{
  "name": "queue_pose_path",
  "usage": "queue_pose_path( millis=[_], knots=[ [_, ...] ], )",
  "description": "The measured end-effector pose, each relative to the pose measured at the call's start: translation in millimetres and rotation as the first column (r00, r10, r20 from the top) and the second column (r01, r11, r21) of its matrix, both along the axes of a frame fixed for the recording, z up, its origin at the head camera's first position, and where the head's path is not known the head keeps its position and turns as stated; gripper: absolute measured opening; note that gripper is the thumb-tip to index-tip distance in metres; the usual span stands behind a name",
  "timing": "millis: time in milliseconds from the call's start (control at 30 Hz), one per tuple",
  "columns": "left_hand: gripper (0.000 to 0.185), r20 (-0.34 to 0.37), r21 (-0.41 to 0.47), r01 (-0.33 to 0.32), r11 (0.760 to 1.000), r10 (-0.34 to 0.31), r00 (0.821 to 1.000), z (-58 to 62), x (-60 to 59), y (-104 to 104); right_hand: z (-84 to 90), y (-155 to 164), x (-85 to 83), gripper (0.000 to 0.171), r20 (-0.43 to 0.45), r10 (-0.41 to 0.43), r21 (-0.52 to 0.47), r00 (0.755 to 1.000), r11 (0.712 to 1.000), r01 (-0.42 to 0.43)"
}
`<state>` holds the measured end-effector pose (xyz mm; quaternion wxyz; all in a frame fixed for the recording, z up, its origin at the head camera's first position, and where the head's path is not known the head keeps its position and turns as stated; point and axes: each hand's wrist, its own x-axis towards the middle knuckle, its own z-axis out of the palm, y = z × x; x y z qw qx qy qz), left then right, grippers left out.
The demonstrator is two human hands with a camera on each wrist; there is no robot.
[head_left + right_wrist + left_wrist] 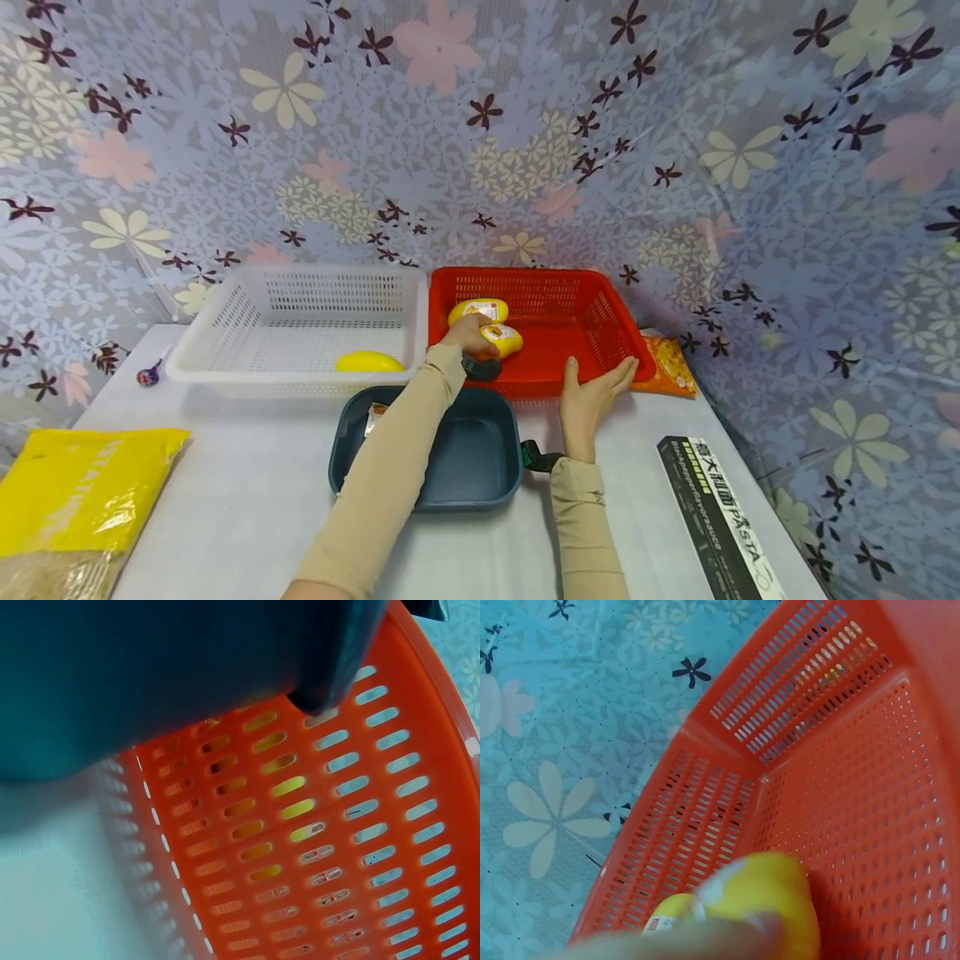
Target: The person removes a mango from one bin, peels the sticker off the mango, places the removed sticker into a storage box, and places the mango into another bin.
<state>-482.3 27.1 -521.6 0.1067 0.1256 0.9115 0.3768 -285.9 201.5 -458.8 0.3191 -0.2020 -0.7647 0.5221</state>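
Observation:
Inside the red basket, my left hand grips a yellow oval item with a printed label. In the left wrist view a blurred finger crosses the front of this yellow oval item. A second labelled yellow oval item lies just behind it, partly showing in the left wrist view. My right hand is at the basket's front wall near the right corner, fingers extended toward the rim. Through the slots of the red basket, the right wrist view shows bits of yellow.
A white basket holding a yellow oval item adjoins on the left. Before them sits a dark blue bin with a small packet. Around lie a yellow bag, a lollipop, a pasta box and an orange packet.

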Motion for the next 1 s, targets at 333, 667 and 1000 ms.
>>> queue_pose_path(
  millis=[333,667,1000],
  knots=[
    [0.058,-0.005,0.338,-0.132,0.932,0.141,0.990,119.4,112.3,-13,-4.2,-2,0.5,0.089,-0.015,0.003,0.003,1.000,1.000,-0.003],
    [0.058,-0.077,0.509,-0.073,0.858,0.130,0.989,129.6,120.7,-36,-1.1,0,-1.7,0.089,-0.031,0.018,-0.009,0.999,1.000,-0.018],
    [0.059,-0.144,0.554,0.067,0.830,0.017,0.989,139.3,169.9,-55,-2.6,0,-1.2,0.089,-0.026,0.026,-0.026,0.999,0.999,-0.026]
  ],
)
